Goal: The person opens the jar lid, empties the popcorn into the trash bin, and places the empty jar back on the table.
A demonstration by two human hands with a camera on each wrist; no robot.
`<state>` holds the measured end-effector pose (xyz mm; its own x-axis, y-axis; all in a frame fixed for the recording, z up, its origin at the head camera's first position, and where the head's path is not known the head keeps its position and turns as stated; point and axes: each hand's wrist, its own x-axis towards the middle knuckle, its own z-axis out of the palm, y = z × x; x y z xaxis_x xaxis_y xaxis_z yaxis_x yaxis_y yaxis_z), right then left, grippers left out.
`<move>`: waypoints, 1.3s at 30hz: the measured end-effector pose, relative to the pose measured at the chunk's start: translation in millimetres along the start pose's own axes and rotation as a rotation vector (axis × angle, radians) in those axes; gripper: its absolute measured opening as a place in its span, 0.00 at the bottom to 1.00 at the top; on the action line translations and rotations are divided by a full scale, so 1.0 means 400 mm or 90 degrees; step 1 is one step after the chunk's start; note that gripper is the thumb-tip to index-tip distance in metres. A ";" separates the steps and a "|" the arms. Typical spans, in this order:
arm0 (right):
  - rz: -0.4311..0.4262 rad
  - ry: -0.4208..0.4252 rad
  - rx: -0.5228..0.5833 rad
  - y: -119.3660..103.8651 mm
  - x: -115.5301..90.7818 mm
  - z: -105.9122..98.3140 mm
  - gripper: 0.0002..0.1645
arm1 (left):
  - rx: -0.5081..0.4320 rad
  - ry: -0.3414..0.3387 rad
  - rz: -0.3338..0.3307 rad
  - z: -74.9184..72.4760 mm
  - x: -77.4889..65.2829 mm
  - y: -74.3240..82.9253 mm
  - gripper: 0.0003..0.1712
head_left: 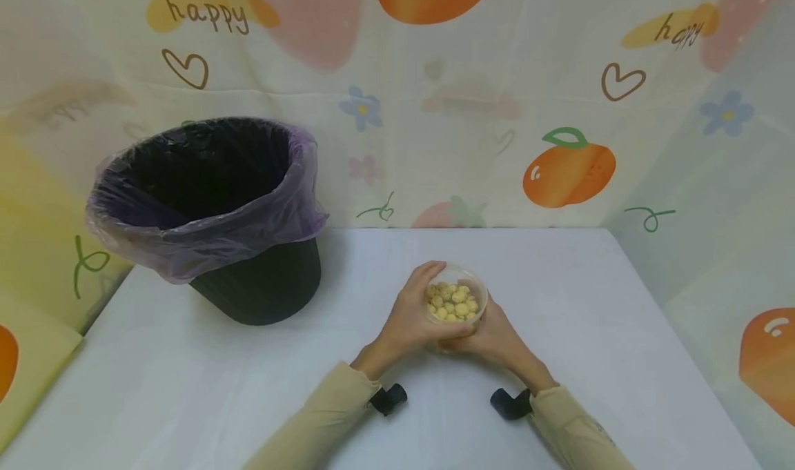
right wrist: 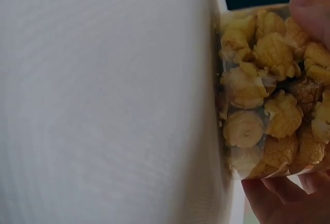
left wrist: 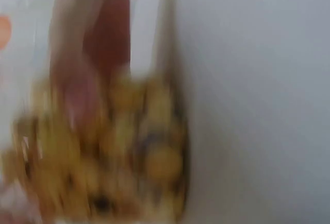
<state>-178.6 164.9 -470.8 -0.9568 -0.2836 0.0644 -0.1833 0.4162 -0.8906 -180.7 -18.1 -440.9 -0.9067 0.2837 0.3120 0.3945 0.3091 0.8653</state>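
A clear round tub (head_left: 467, 275) full of yellow popcorn (head_left: 452, 303) is between my two hands in the head view. My left hand (head_left: 410, 321) grips its left side, thumb across the near side and fingers round the far left. On the right, my right hand (head_left: 497, 333) holds the tub's wall, its fingers partly hidden behind the tub and the other hand. In the right wrist view the popcorn pieces (right wrist: 278, 54) show through the clear wall, close to the white tabletop. Motion blurs the popcorn (left wrist: 118, 152) in the left wrist view.
A black bin (head_left: 267, 287) lined with a purple translucent bag (head_left: 248, 225) stands at the back left of the white table (head_left: 596, 318). Behind it hangs a printed cloth (head_left: 404, 145). Dark wrist cameras (head_left: 389, 399) stick out near both cuffs.
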 end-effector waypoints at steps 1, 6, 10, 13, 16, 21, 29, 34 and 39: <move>0.001 0.004 -0.002 -0.001 0.000 0.001 0.68 | 0.007 0.023 -0.007 0.008 -0.006 0.007 0.57; 0.013 0.006 -0.007 -0.002 0.001 0.002 0.67 | 0.030 0.054 -0.028 0.020 -0.023 0.033 0.58; 0.020 -0.018 0.000 0.004 0.002 0.000 0.69 | 0.048 -0.018 -0.032 -0.012 -0.018 0.026 0.59; 0.021 -0.029 0.004 0.008 0.003 -0.002 0.70 | 0.031 -0.077 -0.046 -0.041 -0.007 0.008 0.60; 0.012 -0.033 0.007 0.011 0.002 -0.004 0.69 | -0.009 -0.130 -0.066 -0.061 0.007 -0.009 0.62; -0.010 -0.040 0.017 0.013 0.001 -0.001 0.68 | -0.070 -0.167 -0.088 -0.064 0.019 -0.028 0.63; 0.012 -0.018 0.008 0.011 -0.001 0.001 0.70 | -0.101 -0.075 -0.085 -0.022 -0.007 -0.022 0.63; 0.005 -0.010 -0.002 0.002 -0.001 -0.002 0.68 | -0.105 0.030 -0.080 0.019 -0.036 -0.001 0.63; 0.019 -0.003 -0.020 -0.004 0.001 -0.003 0.66 | -0.081 0.099 -0.083 0.048 -0.058 0.022 0.63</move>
<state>-178.8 165.2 -469.0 -0.9607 -0.2752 0.0355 -0.1618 0.4518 -0.8773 -153.2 -4.5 -448.0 -0.9647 0.1025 0.2425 0.2595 0.2148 0.9416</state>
